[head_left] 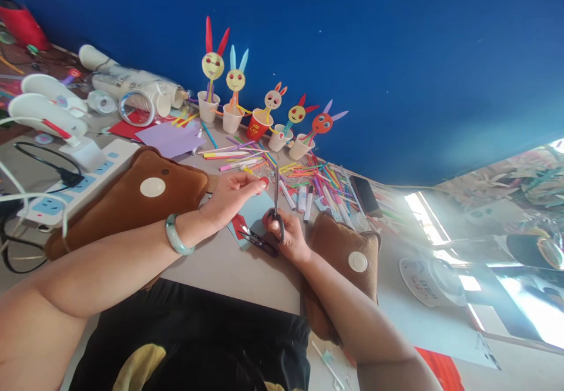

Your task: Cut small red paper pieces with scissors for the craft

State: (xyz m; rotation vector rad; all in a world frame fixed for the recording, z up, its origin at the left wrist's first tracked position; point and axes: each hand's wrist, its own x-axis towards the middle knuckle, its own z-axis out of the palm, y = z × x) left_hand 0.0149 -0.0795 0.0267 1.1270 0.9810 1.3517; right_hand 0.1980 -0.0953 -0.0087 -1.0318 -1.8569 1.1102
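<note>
My left hand [235,194] pinches a small red piece [265,183] between thumb and fingertips. Just to its right, my right hand [286,235] grips scissors [277,194] by their dark handles, blades pointing up beside the red piece. Something reddish shows at the right hand's fingers, too small to name. Below the hands, a second pair of dark scissors [259,242] lies on the table, by a red scrap [240,226] and light blue paper [255,206]. A pale green bangle [177,235] circles my left wrist.
Five cups with paper rabbit figures [259,125] stand along the blue wall. Coloured sticks [308,170] and markers [309,203] lie before them. Brown cushions [118,203] rest under both arms. A power strip [83,185] with cables is at left, a plastic bowl [429,282] at right.
</note>
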